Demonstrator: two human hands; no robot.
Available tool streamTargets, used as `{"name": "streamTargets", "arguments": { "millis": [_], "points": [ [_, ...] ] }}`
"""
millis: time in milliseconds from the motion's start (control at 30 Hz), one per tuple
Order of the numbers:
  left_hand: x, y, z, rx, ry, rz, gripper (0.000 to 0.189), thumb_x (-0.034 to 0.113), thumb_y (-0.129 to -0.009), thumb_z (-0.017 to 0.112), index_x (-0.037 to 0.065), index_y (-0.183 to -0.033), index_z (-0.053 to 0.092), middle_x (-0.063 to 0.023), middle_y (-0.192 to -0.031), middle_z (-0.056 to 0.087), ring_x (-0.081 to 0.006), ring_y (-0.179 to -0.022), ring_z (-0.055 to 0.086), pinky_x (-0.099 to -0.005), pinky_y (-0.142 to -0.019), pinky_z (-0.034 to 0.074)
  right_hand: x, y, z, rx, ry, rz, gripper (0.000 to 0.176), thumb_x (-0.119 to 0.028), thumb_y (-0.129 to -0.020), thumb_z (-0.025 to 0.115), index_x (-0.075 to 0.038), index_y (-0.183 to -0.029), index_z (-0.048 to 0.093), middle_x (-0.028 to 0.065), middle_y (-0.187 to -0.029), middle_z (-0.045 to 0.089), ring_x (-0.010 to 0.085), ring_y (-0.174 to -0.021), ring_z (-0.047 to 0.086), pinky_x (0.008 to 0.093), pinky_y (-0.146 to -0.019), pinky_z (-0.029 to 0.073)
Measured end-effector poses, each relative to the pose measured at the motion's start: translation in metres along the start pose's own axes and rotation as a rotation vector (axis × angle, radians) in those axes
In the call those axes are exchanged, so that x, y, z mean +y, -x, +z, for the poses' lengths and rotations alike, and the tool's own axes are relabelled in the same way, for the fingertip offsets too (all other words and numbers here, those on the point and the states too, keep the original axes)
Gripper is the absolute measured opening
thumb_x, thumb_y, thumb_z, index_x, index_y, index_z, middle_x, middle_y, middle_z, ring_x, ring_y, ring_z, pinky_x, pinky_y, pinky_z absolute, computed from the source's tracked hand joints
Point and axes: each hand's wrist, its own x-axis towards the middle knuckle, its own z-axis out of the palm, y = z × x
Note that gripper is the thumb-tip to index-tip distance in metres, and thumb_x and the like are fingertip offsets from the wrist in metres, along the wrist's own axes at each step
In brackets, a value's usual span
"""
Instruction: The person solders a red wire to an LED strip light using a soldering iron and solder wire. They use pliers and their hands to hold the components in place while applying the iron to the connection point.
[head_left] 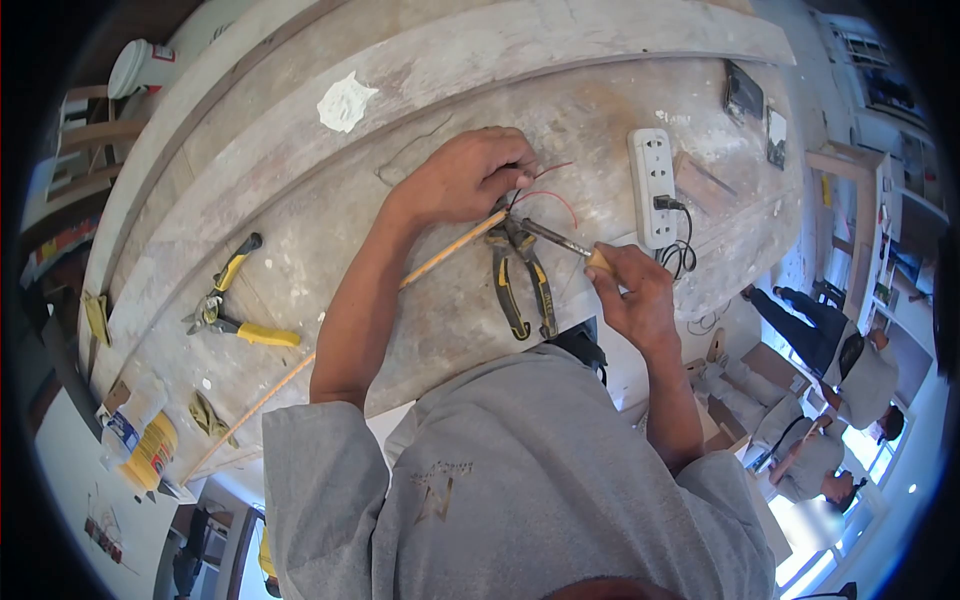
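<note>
My right hand (637,297) grips a soldering iron (555,238) by its pale yellow handle, its metal barrel angled up and left. Close to its tip are the jaws of yellow-and-black pliers (518,275), whose handles point towards me. Thumb and fingers of my left hand (478,172) pinch thin wires; a red wire (560,196) curls out to the right of them. One end of a thin yellow strip (450,250) lies by the pliers' jaws. From there it passes under my left forearm and runs down to the lower left.
A white power strip (653,190) with a black plug is to the right, near a dark phone-like object (742,92). Yellow-handled cutters (235,300) lie left. Curved boards (500,45) span the far side. A yellow-labelled container (150,450) stands lower left. Two people (825,440) are at right.
</note>
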Motion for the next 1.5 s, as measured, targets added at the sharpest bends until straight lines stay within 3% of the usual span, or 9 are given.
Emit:
{"name": "streamTargets", "arguments": {
  "millis": [300, 367, 533, 700, 1000, 1500],
  "points": [
    [0.0019, 0.0004, 0.0000, 0.007, 0.003, -0.013, 0.009, 0.005, -0.091, 0.072, 0.002, -0.098, 0.067, -0.0140, -0.096, 0.069, -0.0373, -0.095, 0.065, -0.0474, -0.085, 0.051, -0.0055, -0.0020, -0.0061, -0.108, 0.019, 0.063, 0.029, -0.014, -0.093, 0.079, 0.002, -0.118, 0.076, 0.0174, -0.086, 0.070, 0.0375, -0.074, 0.071, 0.0462, -0.069, 0.056],
    [-0.0007, 0.0012, 0.0003, -0.002, -0.002, 0.017, 0.007, 0.003, -0.094, 0.069, 0.002, -0.100, 0.065, -0.0115, -0.096, 0.067, -0.0321, -0.091, 0.063, -0.0429, -0.084, 0.051, -0.0051, -0.0023, -0.0060, -0.110, 0.023, 0.060, 0.029, -0.014, -0.093, 0.079, 0.001, -0.118, 0.076, 0.0171, -0.086, 0.070, 0.0375, -0.074, 0.071, 0.0464, -0.069, 0.056],
    [-0.0024, 0.0017, 0.0013, 0.005, -0.001, 0.024, 0.007, 0.002, -0.094, 0.069, 0.002, -0.100, 0.065, -0.0116, -0.096, 0.067, -0.0323, -0.091, 0.063, -0.0430, -0.084, 0.051, -0.0040, -0.0016, -0.0038, -0.064, 0.026, 0.027, 0.028, -0.014, -0.093, 0.079, 0.000, -0.117, 0.076, 0.0164, -0.087, 0.070, 0.0369, -0.076, 0.071, 0.0459, -0.068, 0.056],
    [-0.0012, 0.0019, 0.0009, 0.009, 0.010, 0.034, 0.008, 0.000, -0.093, 0.069, 0.002, -0.100, 0.065, -0.0118, -0.097, 0.067, -0.0326, -0.091, 0.063, -0.0430, -0.084, 0.051, -0.0025, -0.0005, 0.0008, 0.067, 0.043, -0.044, 0.030, -0.012, -0.087, 0.084, 0.000, -0.113, 0.077, 0.0149, -0.088, 0.070, 0.0347, -0.075, 0.071, 0.0434, -0.068, 0.057],
    [0.0001, 0.0016, 0.0002, 0.006, 0.003, 0.022, 0.008, 0.002, -0.094, 0.070, 0.002, -0.101, 0.065, -0.0118, -0.096, 0.067, -0.0325, -0.091, 0.064, -0.0430, -0.083, 0.051, -0.0036, -0.0017, 0.0021, 0.124, 0.041, -0.080, 0.032, -0.008, -0.079, 0.087, -0.001, -0.108, 0.077, 0.0136, -0.088, 0.071, 0.0326, -0.076, 0.071, 0.0413, -0.068, 0.057],
    [-0.0039, 0.0019, 0.0018, 0.008, -0.011, 0.030, 0.009, 0.004, -0.094, 0.071, 0.002, -0.100, 0.065, -0.0115, -0.097, 0.068, -0.0328, -0.092, 0.064, -0.0433, -0.084, 0.052, -0.0100, 0.0014, -0.0032, -0.028, 0.006, 0.062, 0.029, -0.016, -0.089, 0.083, 0.000, -0.112, 0.079, 0.0162, -0.084, 0.072, 0.0336, -0.069, 0.071, 0.0426, -0.065, 0.056]
  ]
}}
